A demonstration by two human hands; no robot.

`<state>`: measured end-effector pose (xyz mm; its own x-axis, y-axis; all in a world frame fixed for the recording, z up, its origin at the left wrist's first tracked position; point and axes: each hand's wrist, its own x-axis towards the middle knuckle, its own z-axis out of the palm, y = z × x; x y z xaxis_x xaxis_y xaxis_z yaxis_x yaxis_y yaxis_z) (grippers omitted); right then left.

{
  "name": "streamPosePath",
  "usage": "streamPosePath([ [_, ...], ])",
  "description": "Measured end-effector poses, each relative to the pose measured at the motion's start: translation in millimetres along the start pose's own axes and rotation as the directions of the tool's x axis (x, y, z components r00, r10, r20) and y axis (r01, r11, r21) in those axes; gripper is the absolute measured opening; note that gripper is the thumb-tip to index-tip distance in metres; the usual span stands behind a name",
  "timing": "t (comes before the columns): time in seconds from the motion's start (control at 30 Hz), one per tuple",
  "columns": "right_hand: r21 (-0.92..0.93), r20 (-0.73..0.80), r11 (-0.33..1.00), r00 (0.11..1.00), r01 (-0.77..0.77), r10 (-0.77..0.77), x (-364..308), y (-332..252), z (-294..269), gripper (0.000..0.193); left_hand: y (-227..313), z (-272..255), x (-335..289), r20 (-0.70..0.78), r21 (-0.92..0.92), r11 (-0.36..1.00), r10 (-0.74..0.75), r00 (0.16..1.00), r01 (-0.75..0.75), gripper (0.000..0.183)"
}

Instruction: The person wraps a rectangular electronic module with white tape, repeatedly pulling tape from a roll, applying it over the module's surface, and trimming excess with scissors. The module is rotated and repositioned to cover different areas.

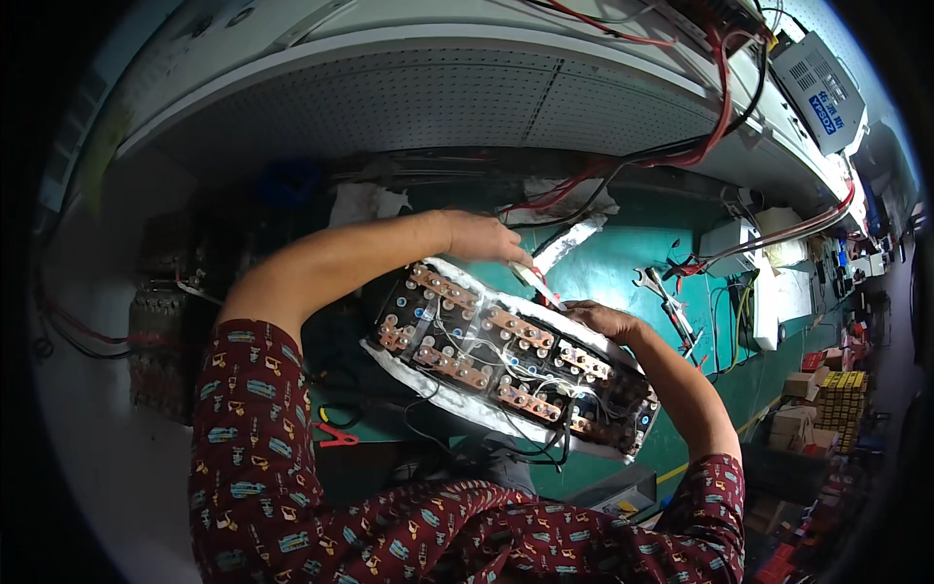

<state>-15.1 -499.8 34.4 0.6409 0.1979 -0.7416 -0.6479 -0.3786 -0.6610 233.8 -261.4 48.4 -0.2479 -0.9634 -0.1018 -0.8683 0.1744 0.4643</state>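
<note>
A long battery pack (506,358) lies slantwise before me, with copper bars bolted over its cells and thin wires along the top. White padding (438,397) wraps its sides. My left hand (484,238) reaches over the far side, fingers closed at a small pale and red piece (530,280) whose kind I cannot make out. Against the far edge of the pack, my right hand (601,319) has its fingers curled on the padding; its fingertips are partly hidden. A silvery-white strip (569,243) lies on the bench just beyond both hands.
Wrenches and pliers (664,300) lie to the right on the green bench (623,248). A red clamp (338,434) is near the left front. Red and black cables (671,156) hang from the shelf (457,39). Another pack (159,341) stands at far left.
</note>
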Motion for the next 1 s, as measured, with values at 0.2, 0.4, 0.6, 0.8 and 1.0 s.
streamPosePath([
  [0.2,0.127,0.157,0.982,0.975,0.138,-0.158,21.9,16.9,-1.9,0.058,-14.3,-8.0,-9.9,-0.105,-0.131,0.99,0.038,0.994,-0.052,0.043],
  [0.4,0.322,-0.124,0.927,0.98,0.191,-0.159,72.3,-16.2,-23.6,0.045,-20.4,6.0,-21.6,-0.261,-0.36,0.931,-0.042,0.964,-0.056,0.033],
  [0.6,-0.332,-0.035,0.769,0.807,0.547,-0.589,174.6,9.8,-26.4,0.04,-13.5,5.9,-15.0,-0.322,-0.389,0.915,-0.023,0.946,-0.11,0.032],
  [0.8,-0.393,-0.144,0.777,0.801,0.492,-0.581,170.0,-65.8,-22.0,0.049,-17.1,18.4,-29.7,-0.322,-0.492,0.866,-0.089,0.942,-0.086,0.033],
  [1.0,-0.586,-0.567,0.792,0.612,0.172,-0.552,193.1,34.3,-107.3,0.062,-28.6,10.9,-31.7,-0.196,-0.421,0.905,-0.144,0.97,0.049,0.033],
])
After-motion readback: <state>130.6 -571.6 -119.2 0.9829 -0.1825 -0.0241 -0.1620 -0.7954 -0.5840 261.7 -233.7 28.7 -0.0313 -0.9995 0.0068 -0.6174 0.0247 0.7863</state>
